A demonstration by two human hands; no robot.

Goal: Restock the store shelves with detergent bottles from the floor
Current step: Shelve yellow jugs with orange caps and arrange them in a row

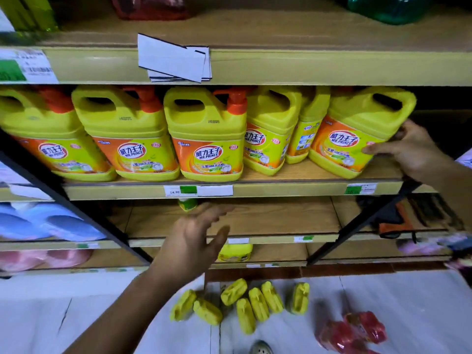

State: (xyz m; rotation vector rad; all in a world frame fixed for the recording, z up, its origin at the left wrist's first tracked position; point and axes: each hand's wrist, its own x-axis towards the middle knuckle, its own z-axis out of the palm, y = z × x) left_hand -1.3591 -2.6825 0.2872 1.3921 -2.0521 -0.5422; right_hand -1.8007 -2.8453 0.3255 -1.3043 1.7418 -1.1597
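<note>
Several yellow detergent jugs with orange labels stand in a row on the middle shelf (255,191). The rightmost jug (355,134) stands tilted at the shelf's right end, and my right hand (411,152) holds its right side, thumb on the label and fingers behind. My left hand (196,233) hovers below the shelf edge with fingers spread and holds nothing. On the white floor lie several small yellow detergent bottles (258,302) in a loose cluster.
Red packs (357,330) lie on the floor at the right. The lower shelf (255,221) holds one small yellow-green bottle (187,204); another yellow bottle (235,252) sits below it. Blue and pink bottles fill the left bay. A black diagonal brace (362,221) crosses the right side.
</note>
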